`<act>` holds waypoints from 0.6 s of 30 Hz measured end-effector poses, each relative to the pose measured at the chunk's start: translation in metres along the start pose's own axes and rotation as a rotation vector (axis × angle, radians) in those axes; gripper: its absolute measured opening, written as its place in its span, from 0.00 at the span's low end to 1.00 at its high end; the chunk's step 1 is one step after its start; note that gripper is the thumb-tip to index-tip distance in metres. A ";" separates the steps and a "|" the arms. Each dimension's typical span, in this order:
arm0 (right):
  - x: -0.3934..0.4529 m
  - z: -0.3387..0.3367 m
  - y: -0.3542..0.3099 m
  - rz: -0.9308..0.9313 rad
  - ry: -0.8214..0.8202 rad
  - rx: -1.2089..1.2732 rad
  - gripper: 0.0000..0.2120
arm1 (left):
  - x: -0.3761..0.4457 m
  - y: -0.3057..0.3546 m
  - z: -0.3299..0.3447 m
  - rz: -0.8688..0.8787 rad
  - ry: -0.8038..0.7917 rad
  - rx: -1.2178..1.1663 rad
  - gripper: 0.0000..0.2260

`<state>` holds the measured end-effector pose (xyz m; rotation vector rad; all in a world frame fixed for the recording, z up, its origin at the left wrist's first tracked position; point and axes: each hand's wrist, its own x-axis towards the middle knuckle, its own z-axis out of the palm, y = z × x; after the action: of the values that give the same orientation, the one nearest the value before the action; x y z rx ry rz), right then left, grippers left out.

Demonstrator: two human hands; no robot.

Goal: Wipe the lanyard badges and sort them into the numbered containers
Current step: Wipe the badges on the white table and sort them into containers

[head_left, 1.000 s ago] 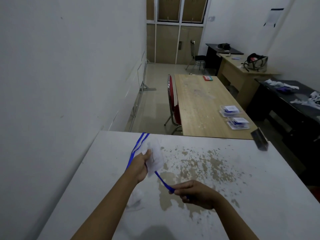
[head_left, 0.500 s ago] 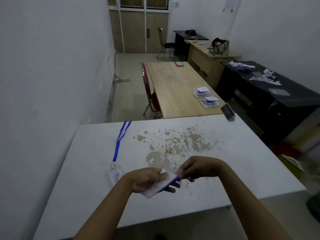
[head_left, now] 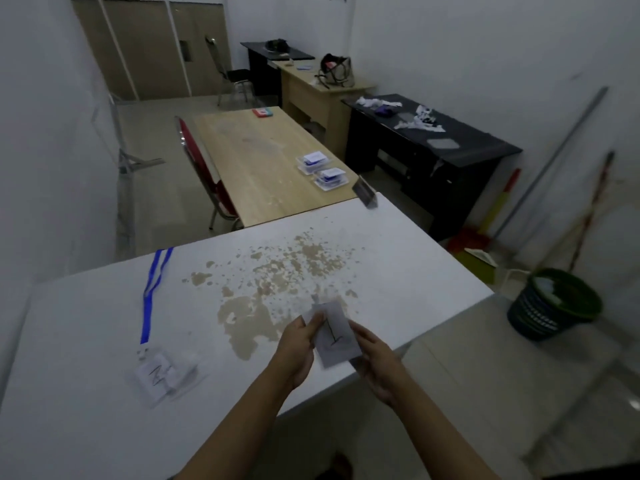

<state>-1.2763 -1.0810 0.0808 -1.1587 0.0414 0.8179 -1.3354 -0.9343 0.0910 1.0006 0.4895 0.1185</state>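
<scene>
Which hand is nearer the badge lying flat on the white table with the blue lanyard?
Left. The left hand grips the held badge on the side facing the flat badge; the right hand holds the held badge's far side, farther away.

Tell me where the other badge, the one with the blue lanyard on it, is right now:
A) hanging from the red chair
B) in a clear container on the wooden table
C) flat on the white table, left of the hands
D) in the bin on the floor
C: the badge marked 2 lies flat on the white table, its blue lanyard stretched toward the far edge, while both hands hold the badge marked 1.
</scene>
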 end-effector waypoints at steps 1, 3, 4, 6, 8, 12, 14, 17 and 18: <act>-0.002 -0.009 0.001 -0.006 0.012 -0.009 0.14 | 0.004 -0.005 0.011 0.000 0.011 -0.044 0.13; -0.005 -0.027 0.000 -0.034 0.024 -0.050 0.15 | 0.012 -0.015 0.035 -0.039 0.007 -0.130 0.12; -0.006 -0.037 -0.003 -0.043 0.025 -0.063 0.15 | 0.018 -0.020 0.047 -0.056 -0.001 -0.147 0.12; -0.008 -0.059 -0.014 -0.034 0.046 -0.050 0.14 | 0.032 -0.032 0.073 -0.076 -0.015 -0.149 0.12; -0.008 -0.089 -0.030 -0.004 0.082 0.081 0.13 | 0.049 -0.043 0.101 -0.091 -0.039 -0.117 0.12; -0.005 -0.163 -0.081 0.003 0.077 0.330 0.23 | 0.093 -0.074 0.169 -0.134 -0.119 -0.007 0.12; -0.007 -0.199 -0.112 -0.053 0.025 0.159 0.23 | 0.111 -0.088 0.212 -0.154 -0.163 0.113 0.10; -0.007 -0.254 -0.152 -0.121 0.194 -0.129 0.22 | 0.135 -0.109 0.284 -0.165 -0.204 0.263 0.18; -0.006 -0.275 -0.162 -0.142 0.218 -0.148 0.20 | 0.141 -0.113 0.308 -0.174 -0.254 0.335 0.27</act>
<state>-1.0832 -1.3349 0.0929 -1.3713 0.0783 0.5740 -1.0869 -1.1908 0.0855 1.2745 0.3671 -0.2522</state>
